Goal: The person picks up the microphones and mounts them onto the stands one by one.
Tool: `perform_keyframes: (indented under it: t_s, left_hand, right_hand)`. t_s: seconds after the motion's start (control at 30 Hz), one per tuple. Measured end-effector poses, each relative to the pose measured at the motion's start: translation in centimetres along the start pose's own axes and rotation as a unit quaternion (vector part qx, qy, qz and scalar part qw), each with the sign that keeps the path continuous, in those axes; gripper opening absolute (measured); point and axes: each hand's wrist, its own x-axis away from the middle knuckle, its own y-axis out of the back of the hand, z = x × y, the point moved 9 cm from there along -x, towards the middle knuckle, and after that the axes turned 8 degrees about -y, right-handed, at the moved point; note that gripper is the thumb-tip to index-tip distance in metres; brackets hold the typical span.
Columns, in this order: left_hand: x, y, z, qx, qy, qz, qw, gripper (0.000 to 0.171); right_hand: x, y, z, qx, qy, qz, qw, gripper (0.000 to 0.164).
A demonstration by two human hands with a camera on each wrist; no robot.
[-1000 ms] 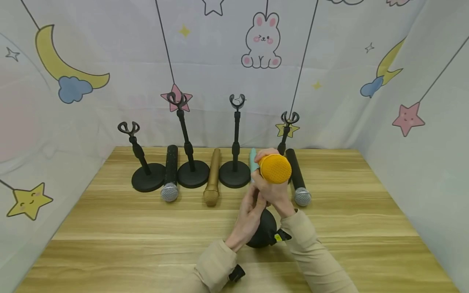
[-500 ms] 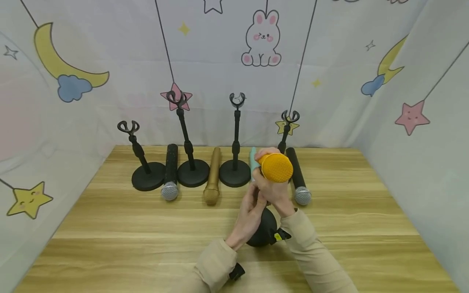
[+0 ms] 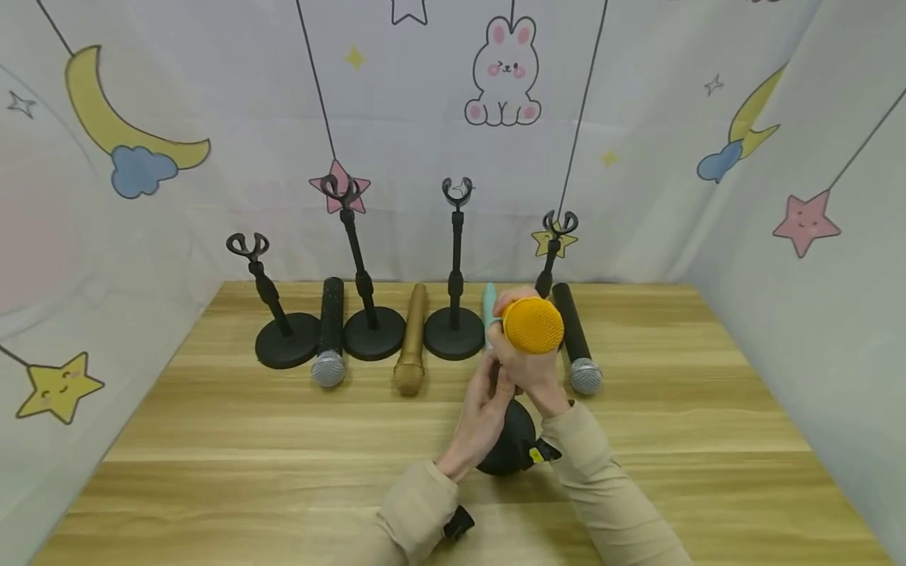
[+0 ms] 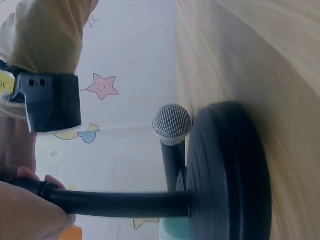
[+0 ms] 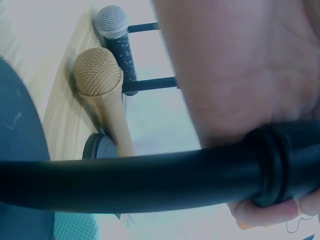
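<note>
In the head view my right hand [image 3: 529,371] grips an orange microphone [image 3: 534,325], its round mesh head tipped toward the camera and its handle hidden by the hand. Just below, my left hand [image 3: 481,420] holds the upright of a black microphone stand, whose round base [image 3: 513,444] stands on the table under both hands. In the left wrist view, fingers wrap the collar of the stand's black pole [image 4: 125,204]. The pole [image 5: 150,182] crosses the right wrist view in front of the palm. The stand's top holder is hidden behind the hands.
Several black stands with empty clips, such as the leftmost stand [image 3: 286,342], line the back of the wooden table [image 3: 283,464]. Between them lie a speckled black microphone [image 3: 330,330], a gold microphone [image 3: 410,346], a partly hidden teal microphone [image 3: 490,303] and another black microphone [image 3: 576,338].
Both hands keep their hold on the microphone and the stand, nearly still. The orange microphone's head shifts only very slightly; the head view itself drifts a little.
</note>
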Motion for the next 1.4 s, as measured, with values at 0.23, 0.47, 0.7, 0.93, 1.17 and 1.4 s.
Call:
perform_keyframes:
  t_s: [0.23,0.47,0.7,0.93,1.17,1.4]
  left_hand:
    - [-0.2,0.0,0.0,0.006,-0.009,0.006,0.9999,0.049]
    - [-0.1,0.0,0.0,-0.001,-0.005,0.004,1.0000,0.050]
    - [0.1,0.0,0.2,0.014,0.006,0.003,0.9999,0.055]
    - [-0.1,0.0,-0.1,0.022,0.002,0.012,0.9997,0.052]
    - [0.0,-0.3,0.2,0.011,-0.003,0.032,0.9994,0.060]
    - [0.0,-0.4,0.4,0.016,-0.016,0.043,0.9988,0.056]
  right_hand:
    - [0.0,-0.1,0.0,0.007,-0.003,-0.001,1.000,0.011]
    - [0.0,0.0,0.1,0.011,0.002,-0.005,1.000,0.010]
    - [0.0,-0.1,0.3,0.018,0.010,0.003,1.000,0.010]
    - [0.7,-0.4,0.4,0.040,0.013,0.034,0.999,0.009]
    - [0.9,-0.6,0.8,0.029,0.019,0.067,0.997,0.012]
    - [0.9,-0.6,0.5,0.023,0.006,0.078,0.997,0.013]
